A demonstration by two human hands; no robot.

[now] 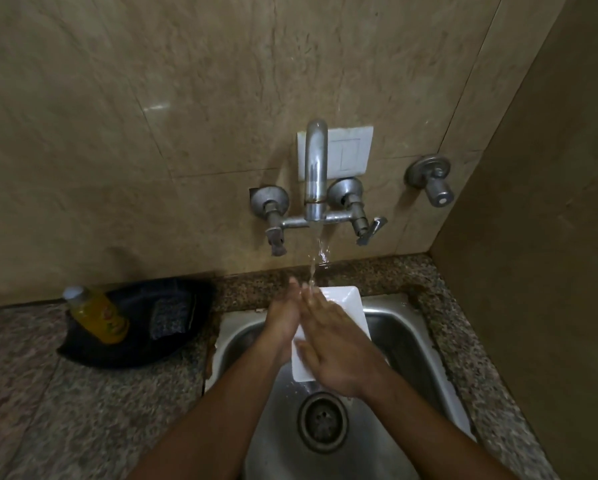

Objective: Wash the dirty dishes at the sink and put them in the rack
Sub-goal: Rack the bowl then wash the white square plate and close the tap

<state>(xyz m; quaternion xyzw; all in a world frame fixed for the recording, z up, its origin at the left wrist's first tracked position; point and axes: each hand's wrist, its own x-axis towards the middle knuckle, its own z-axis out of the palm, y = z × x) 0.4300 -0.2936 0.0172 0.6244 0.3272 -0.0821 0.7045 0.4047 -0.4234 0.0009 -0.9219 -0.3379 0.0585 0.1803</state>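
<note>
A white square plate (342, 308) is held tilted over the steel sink (408, 344), under water running from the wall tap (315, 168). The left hand (282, 322) is pressed flat against the plate's left edge, fingers extended, supporting it. The right hand (335, 348) is laid open across the plate's face, fingers spread, not clenched. The stream lands where the fingertips meet at the plate's far end. The drain (322, 421) is seen near, below the plate. On the granite counter (48, 393) at left, a black tray (134, 341) holds a yellow bottle (98, 315) and a scrubber (171, 315).
</note>
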